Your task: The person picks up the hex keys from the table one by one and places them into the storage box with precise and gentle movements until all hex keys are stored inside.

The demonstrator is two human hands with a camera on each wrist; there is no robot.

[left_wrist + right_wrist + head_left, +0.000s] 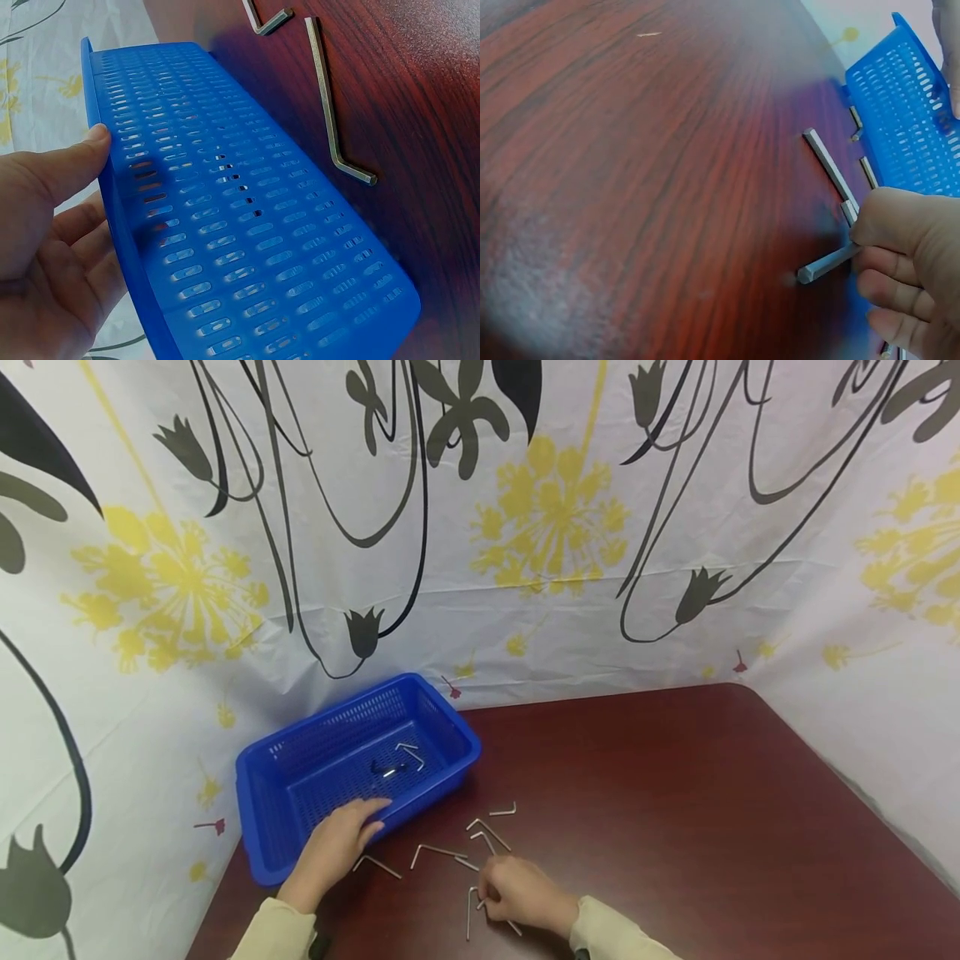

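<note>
My left hand [337, 843] grips the near rim of a blue plastic basket [427, 800]. In the left wrist view the thumb lies on the rim and the other fingers are behind the wall. My right hand [525, 892] is low over the table, right of the basket. Between thumb and forefinger it pinches a silver hex key [829, 264], whose far part the fingers hide. Around that hand lie several loose L-shaped hex keys, one upright in the head view [469, 914], another beside the basket [324, 90]. Inside the basket are a few silver keys [414, 758] and small dark pieces [377, 768].
The dark red-brown wooden table [637, 793] stretches away to the right. A white cloth with flower prints [450, 552] hangs behind it and at both sides. One short hex key [504, 812] lies farthest back, near the basket's right corner.
</note>
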